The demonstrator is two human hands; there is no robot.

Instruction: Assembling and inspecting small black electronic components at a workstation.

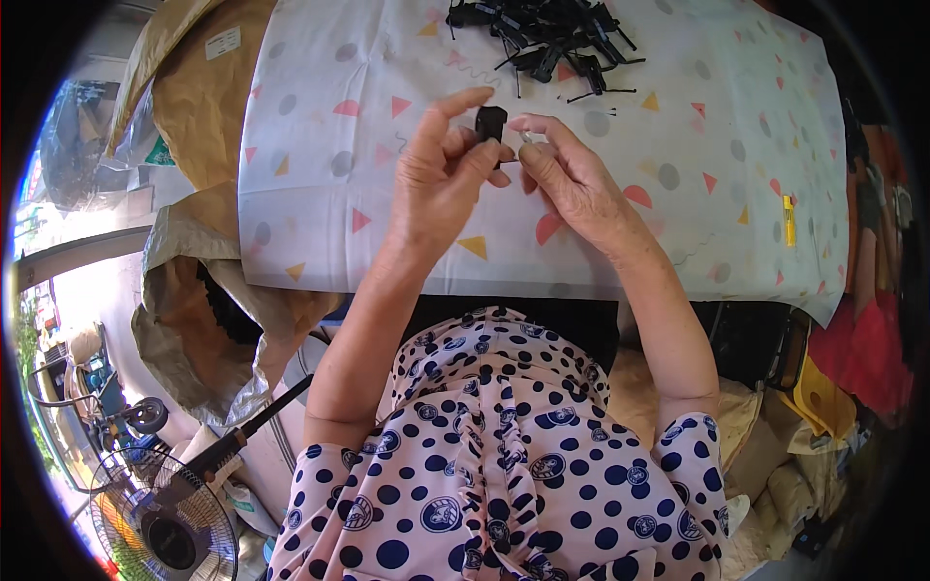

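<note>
Over the far half of the table, my left hand (441,169) grips a small black plastic part (491,122) between thumb and fingers, its blocky end pointing up. Close by on the right, my right hand (572,179) is pinched, thumb against forefinger, beside the lower end of that part. Something small and pale shows at its fingertips, too small to name. A pile of similar black plastic parts (547,39) with thin stems lies at the far edge of the table.
A patterned white cloth covers the table (320,232). On its right lies a small yellow stick-like item (789,221). Brown paper sacks (208,116) stand at the left; an open sack (194,320) holds something dark. A fan (174,533) stands at lower left.
</note>
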